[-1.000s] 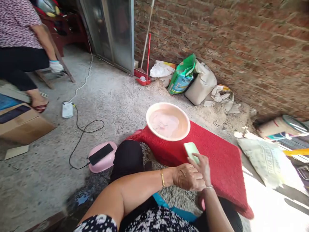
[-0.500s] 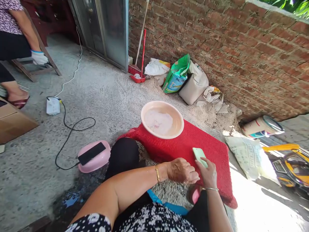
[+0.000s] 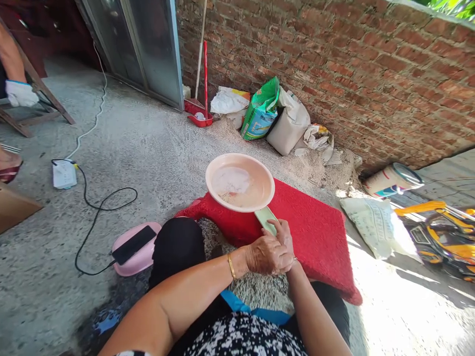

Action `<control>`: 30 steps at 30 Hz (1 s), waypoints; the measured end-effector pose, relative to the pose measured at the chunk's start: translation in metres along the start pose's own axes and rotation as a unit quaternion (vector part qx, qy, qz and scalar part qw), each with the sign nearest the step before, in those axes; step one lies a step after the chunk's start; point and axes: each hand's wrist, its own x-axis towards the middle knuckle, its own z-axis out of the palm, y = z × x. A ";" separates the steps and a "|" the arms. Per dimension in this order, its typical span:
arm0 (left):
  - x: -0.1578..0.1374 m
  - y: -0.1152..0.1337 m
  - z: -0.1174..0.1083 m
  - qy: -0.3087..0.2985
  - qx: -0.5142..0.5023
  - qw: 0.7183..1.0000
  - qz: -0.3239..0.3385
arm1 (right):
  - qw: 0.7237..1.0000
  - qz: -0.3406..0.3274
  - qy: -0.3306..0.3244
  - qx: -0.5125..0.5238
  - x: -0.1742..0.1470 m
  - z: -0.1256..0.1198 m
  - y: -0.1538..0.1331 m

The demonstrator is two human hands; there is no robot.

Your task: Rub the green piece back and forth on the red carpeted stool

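Note:
A pale green, flat, rounded slab point(image 3: 266, 216) is gripped in my right hand point(image 3: 285, 236), its far end close to the basin's near rim. I cannot make out its exact kind. My left hand point(image 3: 267, 254) is closed, fingers curled, lying against the right hand and wrist. Whatever it may hold is hidden. A peach-coloured basin point(image 3: 272, 185) of cloudy, foamy water stands just beyond, with something reddish in the water. Under it is a bench-like surface covered with red cloth point(image 3: 311, 222).
At left, a black phone point(image 3: 134, 244) lies on a pink basin point(image 3: 124, 271), cabled to a white power strip point(image 3: 64, 174). Sacks point(image 3: 289, 126) and a red dustpan point(image 3: 200, 120) line the brick wall. A yellow toy excavator point(image 3: 445, 232) is at right. Another person's gloved hand point(image 3: 21, 94) shows far left.
My right hand has moved left with the green slab, towards the basin, and now meets my left hand. My left hand has shifted slightly left and down. The whole view has turned a little.

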 end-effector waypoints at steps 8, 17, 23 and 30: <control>0.014 0.001 -0.001 0.028 -0.050 0.998 0.002 | 0.979 0.160 0.115 -0.052 -0.033 -0.056 0.072; 0.004 0.013 0.027 -0.073 -0.076 0.994 0.022 | 0.955 0.230 0.175 -0.067 -0.049 -0.071 0.073; -0.002 0.016 0.023 0.000 -0.066 0.995 0.071 | 0.999 0.005 0.042 -0.006 -0.025 -0.023 0.021; 0.006 0.010 0.010 0.040 -0.044 0.996 0.065 | 0.993 0.015 0.036 -0.113 -0.030 -0.022 0.032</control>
